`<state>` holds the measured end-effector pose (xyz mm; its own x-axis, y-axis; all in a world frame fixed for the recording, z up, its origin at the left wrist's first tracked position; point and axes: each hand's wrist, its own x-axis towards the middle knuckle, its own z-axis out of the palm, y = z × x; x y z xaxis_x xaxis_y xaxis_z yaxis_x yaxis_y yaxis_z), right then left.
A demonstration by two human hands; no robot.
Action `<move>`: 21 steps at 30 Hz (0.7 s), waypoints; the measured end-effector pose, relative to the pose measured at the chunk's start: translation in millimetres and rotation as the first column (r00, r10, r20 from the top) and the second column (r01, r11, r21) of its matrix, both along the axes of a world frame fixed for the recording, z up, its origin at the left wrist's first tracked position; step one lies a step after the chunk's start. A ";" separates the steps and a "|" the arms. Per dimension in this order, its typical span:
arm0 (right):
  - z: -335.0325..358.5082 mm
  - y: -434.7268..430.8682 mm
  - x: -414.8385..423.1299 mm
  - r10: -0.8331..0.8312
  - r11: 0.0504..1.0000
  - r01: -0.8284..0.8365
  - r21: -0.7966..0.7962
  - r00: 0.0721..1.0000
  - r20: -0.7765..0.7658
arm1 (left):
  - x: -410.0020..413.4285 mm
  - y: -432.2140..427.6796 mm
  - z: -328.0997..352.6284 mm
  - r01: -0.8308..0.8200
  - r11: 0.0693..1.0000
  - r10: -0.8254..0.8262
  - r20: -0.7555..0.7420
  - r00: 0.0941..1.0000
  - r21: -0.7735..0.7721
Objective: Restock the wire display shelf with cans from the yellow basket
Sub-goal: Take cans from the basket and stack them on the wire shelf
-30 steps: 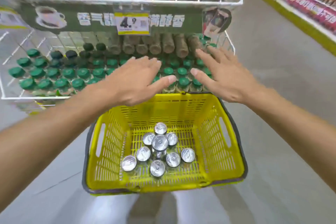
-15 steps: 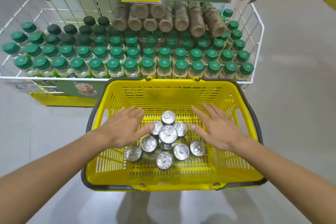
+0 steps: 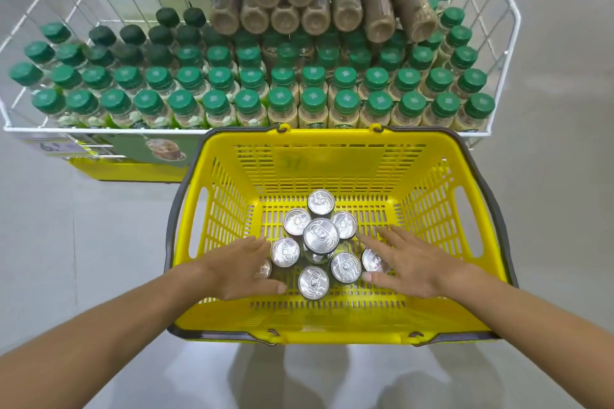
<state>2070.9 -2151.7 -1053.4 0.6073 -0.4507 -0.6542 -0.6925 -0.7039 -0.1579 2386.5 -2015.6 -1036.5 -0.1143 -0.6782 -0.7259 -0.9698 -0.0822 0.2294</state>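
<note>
Both hands are down inside the yellow basket [image 3: 428, 176], flanking the cluster of silver-topped cans [image 3: 320, 236] on its floor. All cans stand upright, long axis vertical, pull-tab lids facing the camera — so any grasp has to come from the side, around the body, not from above.

Left hand [image 3: 244, 267]: fingers spread, not closed on anything, fingertips touching or just beside the left-front can [image 3: 284, 252]; another can at its thumb side is mostly hidden under the hand.
Right hand [image 3: 407, 264]: also spread and empty, lying partly over the right-front can [image 3: 373, 261].

Each hand has a can right at its inner edge — left looks marginally closer to wrapping one.

Wire display shelf [image 3: 510, 30] sits directly beyond the basket's far rim, packed with green-capped bottles [image 3: 314, 100]. No obvious free slot for cans visible from here.
</note>
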 end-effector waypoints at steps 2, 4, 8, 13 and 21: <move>-1.6 -1.0 -0.3 0.035 0.999 -0.035 -0.017 0.999 -0.001 | 0.0 -0.3 -5.9 -0.019 1.000 0.019 -0.021 1.000 0.005; -1.5 -1.5 -0.1 0.057 0.998 -0.056 -0.042 0.998 0.028 | 1.3 -0.9 -12.2 -0.011 0.999 0.011 -0.017 1.000 -0.045; 1.0 -1.6 3.2 0.068 0.996 -0.061 -0.064 0.991 0.115 | -0.9 -3.6 -14.4 0.024 0.991 -0.017 0.055 0.998 -0.131; 35.0 -17.4 -3.9 -0.047 0.999 0.050 -0.005 0.973 0.226 | 12.3 -21.8 39.4 -0.028 0.979 0.029 0.000 1.000 -0.202; 246.5 -83.8 18.3 -0.208 0.956 0.293 -0.006 0.694 0.689 | 49.4 -83.7 260.3 -0.162 0.803 0.039 -0.221 0.974 -0.574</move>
